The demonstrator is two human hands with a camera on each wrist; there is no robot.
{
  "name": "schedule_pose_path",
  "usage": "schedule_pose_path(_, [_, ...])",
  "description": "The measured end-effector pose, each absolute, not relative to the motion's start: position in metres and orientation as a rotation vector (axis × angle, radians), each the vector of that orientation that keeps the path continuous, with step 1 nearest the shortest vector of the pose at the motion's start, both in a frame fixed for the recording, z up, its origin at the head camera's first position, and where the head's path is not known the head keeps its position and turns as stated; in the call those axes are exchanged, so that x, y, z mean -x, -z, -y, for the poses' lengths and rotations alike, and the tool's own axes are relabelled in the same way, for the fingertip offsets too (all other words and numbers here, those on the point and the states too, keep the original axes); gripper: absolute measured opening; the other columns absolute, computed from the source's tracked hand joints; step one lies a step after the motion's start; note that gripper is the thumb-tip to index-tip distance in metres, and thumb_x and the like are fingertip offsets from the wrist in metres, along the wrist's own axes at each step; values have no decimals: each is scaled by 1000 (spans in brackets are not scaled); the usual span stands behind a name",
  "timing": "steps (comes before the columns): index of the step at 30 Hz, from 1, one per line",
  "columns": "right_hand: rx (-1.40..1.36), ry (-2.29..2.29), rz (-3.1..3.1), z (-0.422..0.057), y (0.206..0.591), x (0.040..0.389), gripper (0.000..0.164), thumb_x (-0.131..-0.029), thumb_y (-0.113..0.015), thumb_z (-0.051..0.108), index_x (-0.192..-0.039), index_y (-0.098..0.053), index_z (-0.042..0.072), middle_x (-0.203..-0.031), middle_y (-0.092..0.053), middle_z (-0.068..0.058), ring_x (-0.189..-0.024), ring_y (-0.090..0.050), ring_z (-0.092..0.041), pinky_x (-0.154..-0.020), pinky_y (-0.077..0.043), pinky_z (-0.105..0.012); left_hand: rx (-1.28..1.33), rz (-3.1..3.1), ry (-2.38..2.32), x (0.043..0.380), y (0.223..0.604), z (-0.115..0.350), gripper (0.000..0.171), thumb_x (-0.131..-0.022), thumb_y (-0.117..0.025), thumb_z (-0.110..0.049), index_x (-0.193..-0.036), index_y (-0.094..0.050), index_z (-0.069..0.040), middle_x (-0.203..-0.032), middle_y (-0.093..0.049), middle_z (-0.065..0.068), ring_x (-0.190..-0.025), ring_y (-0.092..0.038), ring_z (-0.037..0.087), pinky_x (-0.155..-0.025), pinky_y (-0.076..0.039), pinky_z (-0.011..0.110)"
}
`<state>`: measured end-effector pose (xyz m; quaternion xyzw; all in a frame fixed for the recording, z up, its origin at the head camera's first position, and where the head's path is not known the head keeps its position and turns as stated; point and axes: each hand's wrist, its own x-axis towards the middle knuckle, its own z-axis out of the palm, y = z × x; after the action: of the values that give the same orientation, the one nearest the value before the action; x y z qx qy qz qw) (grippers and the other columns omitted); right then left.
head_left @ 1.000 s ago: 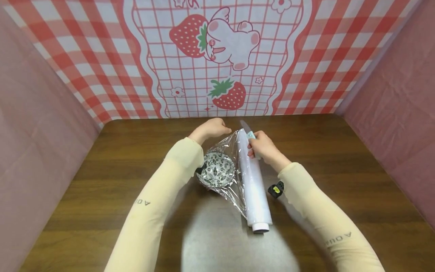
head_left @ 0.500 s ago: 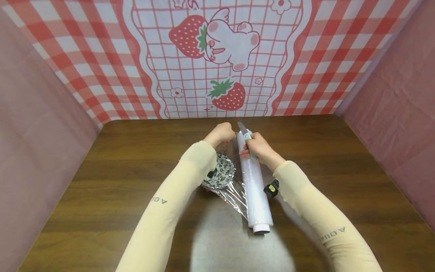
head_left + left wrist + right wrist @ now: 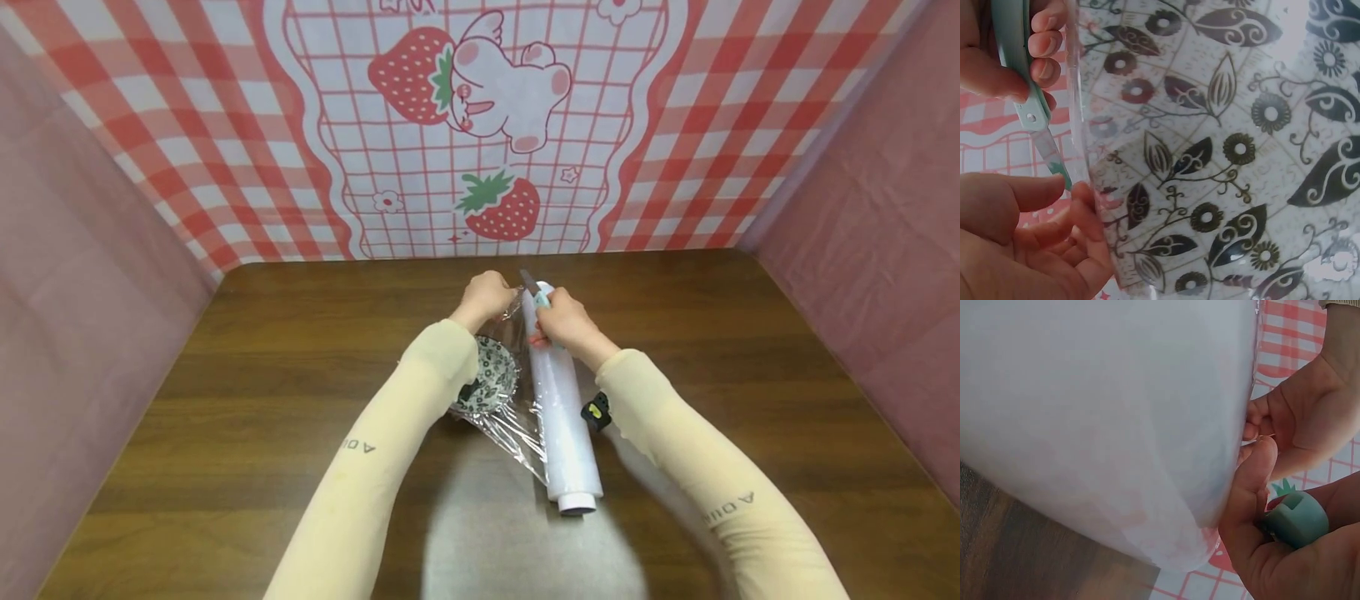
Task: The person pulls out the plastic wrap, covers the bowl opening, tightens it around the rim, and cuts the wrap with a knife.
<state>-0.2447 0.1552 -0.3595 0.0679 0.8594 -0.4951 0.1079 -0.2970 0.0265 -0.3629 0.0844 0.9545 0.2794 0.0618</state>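
While left wrist view shows bowl [image 3: 1241, 150], right shows roll [image 3: 1104, 425].

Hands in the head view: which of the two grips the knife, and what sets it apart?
The right hand: it grips the knife by its pale green handle. The left hand, at the edge of the clear film, has no knife.
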Motion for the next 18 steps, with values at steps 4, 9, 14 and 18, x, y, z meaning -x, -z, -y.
schedule_pose_path(4, [-177,1367,-2589,-153,358,244,26,-87,-34,6,-109,-39,-7,-71,-50,-8,-47,-58,-7,-54,-53,-26,-205,-2921,-878,297,362,-26,23,-88,-55,-29,-80,-67,-12,-87,-67,3,-83,-61,22,-77,-49,35])
schedule_pose_path(9, [-160,1281,-2638,-152,357,243,24,-86,-34,8,-105,-40,-6,-67,-51,-7,-47,-59,-8,-54,-54,-27,-125,-2937,-901,297,361,-26,17,-85,-58,-29,-90,-69,-17,-96,-67,1,-91,-62,23,-77,-50,38])
schedule_pose_path(14, [-146,1201,-2690,-150,357,244,24,-84,-35,7,-103,-41,-6,-62,-55,-7,-45,-58,-9,-50,-52,-25,-101,-2951,-903,298,362,-25,14,-82,-57,-25,-85,-69,-18,-94,-67,2,-90,-62,23,-74,-50,39])
schedule_pose_path(18, [-127,1107,-2754,-150,356,244,29,-83,-36,6,-108,-41,-9,-57,-58,-5,-43,-58,-9,-47,-49,-23,-130,-2974,-897,299,362,-26,12,-79,-55,-21,-79,-67,-17,-89,-66,2,-85,-62,23,-70,-50,39])
